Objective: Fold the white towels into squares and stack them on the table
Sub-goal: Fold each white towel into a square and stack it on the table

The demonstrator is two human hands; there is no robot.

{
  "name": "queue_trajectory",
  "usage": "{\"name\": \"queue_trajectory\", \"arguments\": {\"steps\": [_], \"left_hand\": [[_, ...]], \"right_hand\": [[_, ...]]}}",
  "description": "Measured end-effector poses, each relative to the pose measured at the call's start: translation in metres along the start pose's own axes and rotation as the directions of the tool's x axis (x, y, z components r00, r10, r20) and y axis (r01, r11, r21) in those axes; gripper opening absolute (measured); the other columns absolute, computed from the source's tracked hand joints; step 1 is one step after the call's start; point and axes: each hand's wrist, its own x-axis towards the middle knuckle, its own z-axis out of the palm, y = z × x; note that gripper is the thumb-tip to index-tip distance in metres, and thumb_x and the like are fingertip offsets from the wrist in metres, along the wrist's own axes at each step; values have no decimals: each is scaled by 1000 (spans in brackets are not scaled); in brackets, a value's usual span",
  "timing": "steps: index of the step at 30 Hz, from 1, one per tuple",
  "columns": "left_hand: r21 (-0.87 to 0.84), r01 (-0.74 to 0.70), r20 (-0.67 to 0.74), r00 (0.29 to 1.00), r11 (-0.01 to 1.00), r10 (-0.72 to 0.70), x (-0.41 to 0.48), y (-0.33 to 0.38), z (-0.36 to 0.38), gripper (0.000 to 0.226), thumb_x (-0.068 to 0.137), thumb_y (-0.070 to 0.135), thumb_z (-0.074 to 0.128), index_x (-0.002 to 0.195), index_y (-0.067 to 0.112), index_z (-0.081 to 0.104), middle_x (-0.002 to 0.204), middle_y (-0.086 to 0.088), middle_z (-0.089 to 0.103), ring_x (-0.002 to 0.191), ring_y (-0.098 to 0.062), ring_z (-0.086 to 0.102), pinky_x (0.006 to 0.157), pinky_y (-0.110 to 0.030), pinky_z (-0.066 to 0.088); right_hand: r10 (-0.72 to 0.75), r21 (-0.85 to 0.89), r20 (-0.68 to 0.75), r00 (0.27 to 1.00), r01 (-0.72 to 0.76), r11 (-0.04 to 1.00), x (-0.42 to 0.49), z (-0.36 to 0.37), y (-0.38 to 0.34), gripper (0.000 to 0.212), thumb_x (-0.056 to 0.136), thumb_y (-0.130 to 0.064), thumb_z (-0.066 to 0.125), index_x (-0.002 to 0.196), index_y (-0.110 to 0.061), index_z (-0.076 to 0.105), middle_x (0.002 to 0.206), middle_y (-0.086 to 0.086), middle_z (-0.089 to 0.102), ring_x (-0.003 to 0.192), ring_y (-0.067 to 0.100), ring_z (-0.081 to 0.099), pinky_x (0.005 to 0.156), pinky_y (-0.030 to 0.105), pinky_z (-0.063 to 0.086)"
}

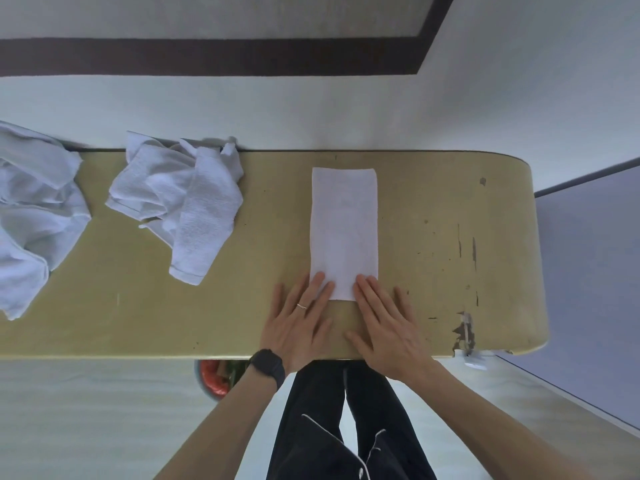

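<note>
**A worn table, one towel half folded**

The tan table, chipped along its near edge at 4 o'clock, stands over a pale floor with a dark band running across the far side. Nearest, at 6 o'clock, both hands lie flat with fingers spread and gripping nothing: the left hand, with a ring and a dark watch at the wrist, and the right hand each press fingertips on the near end of the folded towel. That towel is a long narrow strip running towards 12 o'clock, so the job looks to be mid-fold; the next move likely calls for pinching the near corners and carrying them to the far edge to make a square. Farther off at 10 o'clock sits a crumpled towel, and at 9 o'clock a loose heap of towels, all unfolded. No finished stack shows yet
</note>
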Motion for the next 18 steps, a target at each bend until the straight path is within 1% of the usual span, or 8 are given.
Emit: {"name": "queue_trajectory", "arguments": {"steps": [3, 6, 8, 10, 12, 13, 15, 18], "left_hand": [[39, -39, 72, 997, 998, 36, -12, 1, 1, 72, 96, 60, 40, 156, 22, 24, 165, 2, 13, 151, -28, 17, 117, -59, 16], [78, -84, 70, 994, 993, 78, -25, 5, 3, 86, 86, 69, 50, 152, 15, 36, 160, -3, 29, 147, -30, 25, 114, -61, 13], [107, -133, 45, 991, 985, 129, -33, 7, 6, 86, 82, 68, 57, 146, 12, 45, 152, -4, 40, 142, -27, 32, 113, -57, 18], [122, -175, 20, 984, 977, 174, -42, 10, 8, 77, 78, 57, 71, 139, 14, 53, 142, -2, 47, 137, -22, 38, 109, -52, 30], [122, -192, 14, 981, 974, 192, -48, 14, 6, 69, 72, 37, 83, 132, 18, 55, 132, 1, 49, 129, -22, 43, 101, -46, 41], [118, -194, 16, 981, 974, 193, -49, 17, 4, 70, 69, 28, 86, 129, 20, 54, 128, 2, 49, 124, -22, 45, 96, -44, 43], [99, -202, 12, 979, 974, 202, -50, 20, -3, 72, 61, 19, 88, 122, 22, 51, 119, 3, 50, 113, -24, 47, 88, -40, 47], [76, -268, -3, 963, 960, 269, -47, 20, -7, 69, 55, 17, 89, 112, 21, 52, 105, 3, 60, 98, -25, 48, 78, -36, 54]], "right_hand": [[-4, -13, 41, 999, 5, 1000, -13, 4, 0, 87, 95, -68, 34, 158, -13, 12, 167, -1, 3, 153, 14, 0, 122, 54, 11], [-29, 3, -12, 1000, 29, 1000, -29, 10, -3, 92, 89, -71, 46, 157, -14, 22, 166, 0, 14, 153, 16, 10, 122, 53, 11], [-62, -12, -47, 997, 62, 998, -40, 19, -2, 86, 86, -62, 59, 154, -14, 33, 164, 0, 23, 151, 18, 19, 119, 53, 20], [-92, -23, -116, 989, 90, 996, -50, 29, 1, 68, 85, -38, 69, 145, -13, 48, 158, 2, 35, 146, 21, 31, 115, 50, 28], [-117, -22, -207, 971, 115, 993, -56, 37, 1, 49, 85, -17, 66, 133, -13, 58, 147, 5, 47, 139, 25, 40, 109, 46, 35], [-124, -17, -247, 961, 124, 992, -58, 40, 0, 42, 85, -11, 60, 127, -12, 62, 142, 5, 50, 134, 26, 43, 105, 45, 39], [-126, 4, -304, 944, 133, 991, -61, 42, -3, 34, 86, -10, 51, 117, -13, 64, 133, 5, 52, 125, 26, 48, 97, 43, 43], [-139, 33, -329, 934, 158, 987, -62, 40, -4, 26, 85, -11, 53, 109, -16, 63, 122, 3, 60, 116, 26, 53, 92, 40, 43]]}}
